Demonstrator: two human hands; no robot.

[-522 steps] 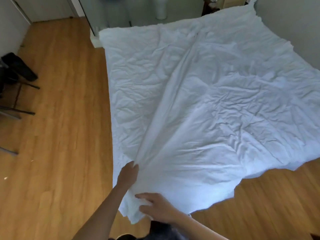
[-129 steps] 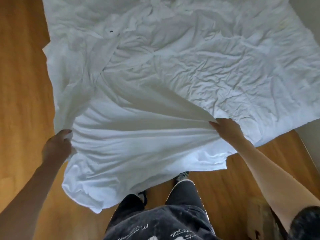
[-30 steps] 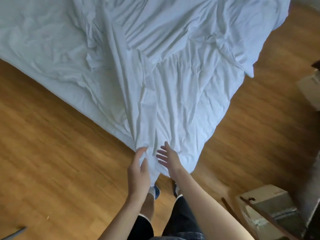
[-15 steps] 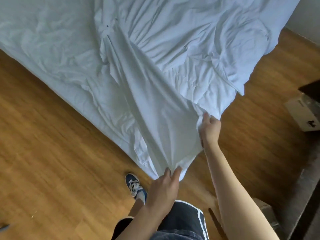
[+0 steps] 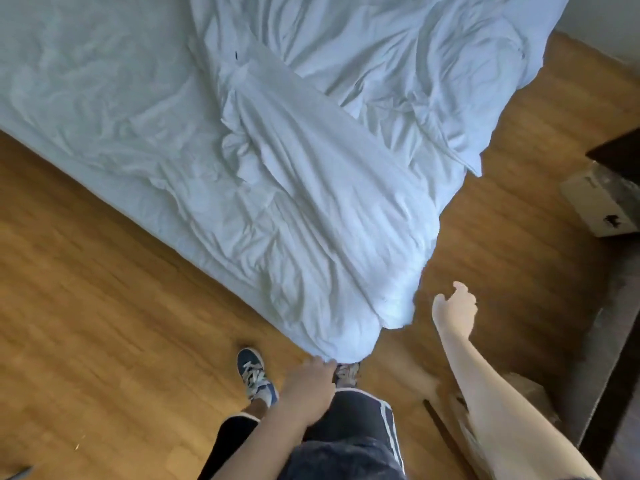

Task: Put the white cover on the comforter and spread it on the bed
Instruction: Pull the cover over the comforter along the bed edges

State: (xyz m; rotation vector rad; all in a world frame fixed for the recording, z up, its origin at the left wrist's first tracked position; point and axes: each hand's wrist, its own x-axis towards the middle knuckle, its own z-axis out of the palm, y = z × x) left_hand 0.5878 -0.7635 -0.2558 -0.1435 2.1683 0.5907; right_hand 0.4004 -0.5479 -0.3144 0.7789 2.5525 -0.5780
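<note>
The white cover (image 5: 311, 188) lies wrinkled over the bed, one corner hanging down toward the wooden floor in front of me. My left hand (image 5: 310, 381) grips the lowest tip of that corner just above my shoes. My right hand (image 5: 453, 308) hovers to the right of the corner with fingers loose, apart from the fabric and holding nothing. A puffier fold of comforter (image 5: 443, 74) lies bunched toward the bed's far right corner. A small dark speck (image 5: 236, 55) marks the fabric near the top.
Wooden floor (image 5: 104, 306) surrounds the bed. A cardboard box (image 5: 595, 206) sits at the right, below a dark piece of furniture (image 5: 616, 154). A dark rug edge (image 5: 609, 393) runs along the lower right. My shoes (image 5: 256, 377) stand close to the bed corner.
My right hand has let go of the cover's edge and moved down and to the right. The lifted fold has dropped flat. My left hand still holds the corner tip.
</note>
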